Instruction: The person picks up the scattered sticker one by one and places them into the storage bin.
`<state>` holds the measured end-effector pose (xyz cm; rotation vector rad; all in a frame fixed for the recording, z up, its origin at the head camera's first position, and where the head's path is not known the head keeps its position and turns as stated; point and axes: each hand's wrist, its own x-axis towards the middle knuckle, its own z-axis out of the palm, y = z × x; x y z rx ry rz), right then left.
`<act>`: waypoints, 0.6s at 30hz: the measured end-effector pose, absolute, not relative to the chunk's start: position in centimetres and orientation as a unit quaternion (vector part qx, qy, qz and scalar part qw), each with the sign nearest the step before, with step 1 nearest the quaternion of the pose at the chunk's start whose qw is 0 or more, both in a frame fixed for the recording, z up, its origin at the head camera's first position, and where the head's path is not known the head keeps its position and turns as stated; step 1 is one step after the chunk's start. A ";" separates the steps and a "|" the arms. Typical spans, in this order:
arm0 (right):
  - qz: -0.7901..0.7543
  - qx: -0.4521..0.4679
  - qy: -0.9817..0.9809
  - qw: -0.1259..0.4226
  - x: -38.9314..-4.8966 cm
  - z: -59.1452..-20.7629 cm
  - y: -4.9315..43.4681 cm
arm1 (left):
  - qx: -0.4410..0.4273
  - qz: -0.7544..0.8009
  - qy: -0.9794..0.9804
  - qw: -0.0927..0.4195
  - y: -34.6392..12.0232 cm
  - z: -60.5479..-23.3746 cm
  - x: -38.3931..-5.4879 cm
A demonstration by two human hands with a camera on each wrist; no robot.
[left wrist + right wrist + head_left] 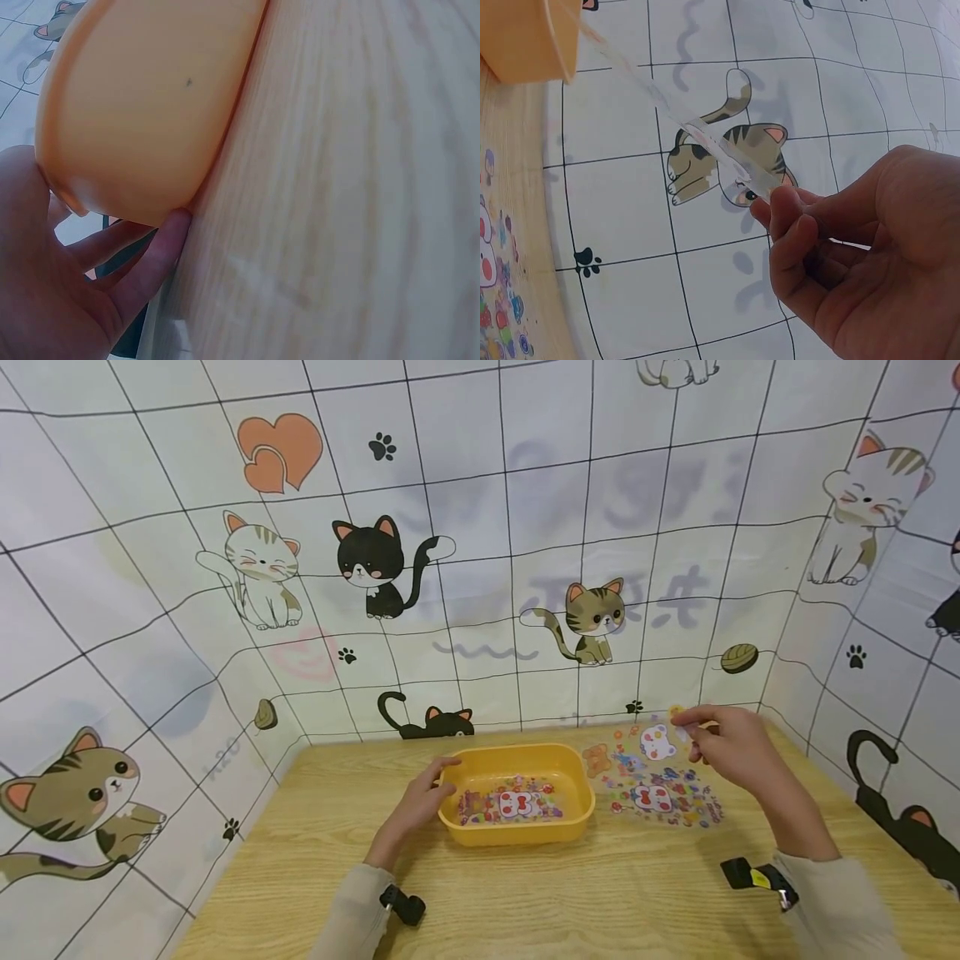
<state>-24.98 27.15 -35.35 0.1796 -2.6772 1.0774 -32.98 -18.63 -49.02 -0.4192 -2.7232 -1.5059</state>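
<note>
A yellow plastic tub (517, 835) stands on the wooden table, with a clear sticker sheet (517, 803) lying inside. My left hand (416, 802) holds the tub's left end, its fingers at the rim; the left wrist view shows fingertips against the tub's outer wall (150, 112). To the right of the tub, my right hand (731, 747) pinches the edge of another clear sticker sheet (628, 760), printed with bears, between thumb and fingers. Seen nearly edge-on in the right wrist view, this sheet (697, 135) is held up. Beneath it, another sticker sheet (663, 800) lies on the table.
The pale wooden table (510, 893) extends in front of the tub. Behind it and at both sides hangs a white grid-patterned covering (465, 560) with printed cats, paw prints and hearts. Dark straps (761, 878) cross both light sleeves.
</note>
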 end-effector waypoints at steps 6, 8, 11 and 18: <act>0.377 0.074 -0.917 0.108 -25.4 -34.5 25.4 | -0.131 -0.481 -0.867 0.001 -18.6 -49.0 -32.9; 0.376 0.081 -0.917 0.108 -25.6 -34.2 24.9 | -0.130 -0.479 -0.868 0.002 -18.7 -48.9 -32.9; 0.375 0.089 -0.917 0.106 -26.0 -34.0 24.1 | -0.129 -0.480 -0.868 0.002 -18.6 -48.9 -32.9; 0.382 0.108 -0.913 0.094 -26.9 -33.5 22.0 | -0.131 -0.478 -0.869 0.004 -18.6 -49.0 -32.9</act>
